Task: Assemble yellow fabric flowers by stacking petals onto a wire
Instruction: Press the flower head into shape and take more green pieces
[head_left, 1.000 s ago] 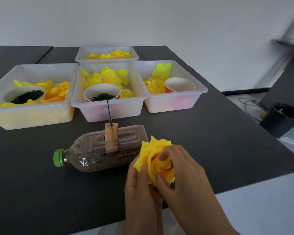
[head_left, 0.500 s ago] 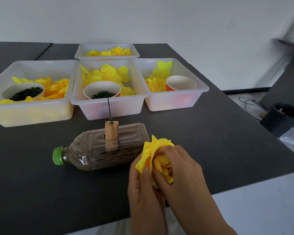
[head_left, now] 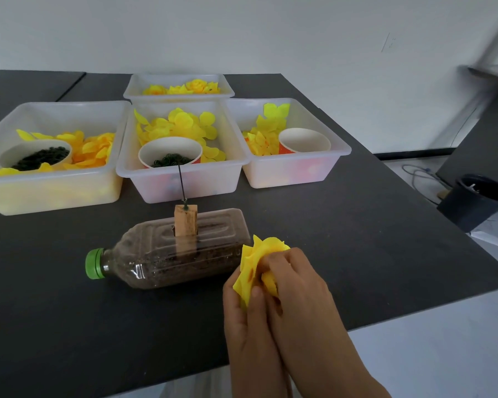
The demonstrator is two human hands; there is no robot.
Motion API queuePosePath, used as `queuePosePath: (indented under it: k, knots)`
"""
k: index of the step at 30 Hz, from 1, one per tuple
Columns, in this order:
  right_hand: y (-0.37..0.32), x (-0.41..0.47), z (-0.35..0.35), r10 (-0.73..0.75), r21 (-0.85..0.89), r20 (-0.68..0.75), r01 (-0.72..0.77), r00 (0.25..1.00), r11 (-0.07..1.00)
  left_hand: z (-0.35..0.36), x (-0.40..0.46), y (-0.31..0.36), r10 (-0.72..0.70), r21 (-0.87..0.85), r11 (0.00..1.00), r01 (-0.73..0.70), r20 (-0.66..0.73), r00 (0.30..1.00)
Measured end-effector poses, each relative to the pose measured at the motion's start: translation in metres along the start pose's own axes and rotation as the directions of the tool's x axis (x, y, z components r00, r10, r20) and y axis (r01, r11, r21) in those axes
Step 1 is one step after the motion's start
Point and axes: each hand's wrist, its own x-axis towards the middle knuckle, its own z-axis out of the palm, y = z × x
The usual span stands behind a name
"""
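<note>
Near the front edge of the dark surface (head_left: 55,326), the left hand (head_left: 243,314) and right hand (head_left: 296,288) both clutch a crumpled yellow fabric flower (head_left: 255,259). Just behind it lies a soil-filled bottle (head_left: 167,254) with a wooden block (head_left: 185,222) holding the upright wire (head_left: 181,183). Farther back stand bins (head_left: 184,182) of yellow petals (head_left: 181,124).

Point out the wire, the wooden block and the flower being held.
wire (head_left: 181,182), head view, middle of the upright dark stem.
wooden block (head_left: 185,222), head view, its front face above the bottle.
flower (head_left: 252,261), head view, yellow petals showing between both hands.
</note>
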Motion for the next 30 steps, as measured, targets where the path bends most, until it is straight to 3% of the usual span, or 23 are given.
queuePosePath:
  k: [3, 6, 8, 10, 12, 15, 18, 20, 21, 24, 27, 29, 30]
  knots:
    - [-0.003, -0.003, -0.002, -0.164, -0.132, -0.114, 0.148, 0.98, 0.98, -0.004, -0.003, -0.005, 0.079, 0.017, 0.997, -0.079, 0.028, 0.997]
    - [-0.001, -0.005, -0.013, -0.126, -0.186, -0.039, 0.117, 0.991, 0.975, -0.007, -0.003, -0.009, 0.105, 0.045, 0.993, -0.107, 0.05, 0.993]
    - [0.001, -0.005, -0.018, -0.212, -0.205, -0.069, 0.194, 0.975, 0.959, -0.009, -0.001, -0.01, 0.084, 0.001, 0.996, -0.085, 0.067, 0.994]
    - [0.003, -0.006, -0.018, -0.358, -0.2, -0.213, 0.318, 0.909, 0.927, -0.01, 0.001, -0.009, 0.077, -0.078, 0.995, -0.069, 0.105, 0.992]
    - [0.005, -0.006, -0.014, -0.45, -0.167, -0.307, 0.418, 0.838, 0.893, -0.01, 0.002, -0.008, 0.123, -0.047, 0.992, -0.118, 0.119, 0.985]
    - [0.005, -0.008, -0.01, -0.414, -0.138, -0.245, 0.392, 0.876, 0.91, -0.009, 0.0, -0.009, 0.215, 0.087, 0.97, -0.228, 0.144, 0.966]
    - [0.008, -0.004, -0.005, -0.53, -0.198, -0.425, 0.496, 0.734, 0.845, -0.011, 0.0, -0.01, 0.204, 0.055, 0.975, -0.215, 0.163, 0.965]
    - [0.009, -0.005, -0.004, -0.488, -0.146, -0.467, 0.48, 0.737, 0.865, -0.011, 0.001, -0.008, 0.149, -0.009, 0.989, -0.149, 0.141, 0.979]
    - [0.011, -0.006, -0.003, -0.501, -0.163, -0.513, 0.494, 0.697, 0.854, -0.011, 0.001, -0.006, 0.098, -0.077, 0.993, -0.089, 0.124, 0.987]
    - [0.012, -0.019, -0.009, -0.521, -0.182, -0.676, 0.567, 0.521, 0.803, -0.011, 0.004, 0.0, -0.047, -0.288, 0.955, 0.078, 0.114, 0.992]
    - [0.019, -0.037, -0.019, -0.408, -0.142, -0.865, 0.637, 0.293, 0.758, -0.01, 0.006, 0.006, -0.077, -0.351, 0.93, 0.112, 0.112, 0.991]
    - [0.026, -0.043, -0.025, -0.285, -0.045, -0.919, 0.646, 0.273, 0.762, -0.01, 0.005, 0.013, -0.083, -0.363, 0.923, 0.124, 0.127, 0.988]
    - [0.029, -0.042, -0.026, -0.228, 0.02, -0.922, 0.624, 0.315, 0.781, -0.009, 0.005, 0.015, -0.079, -0.373, 0.919, 0.127, 0.14, 0.987]
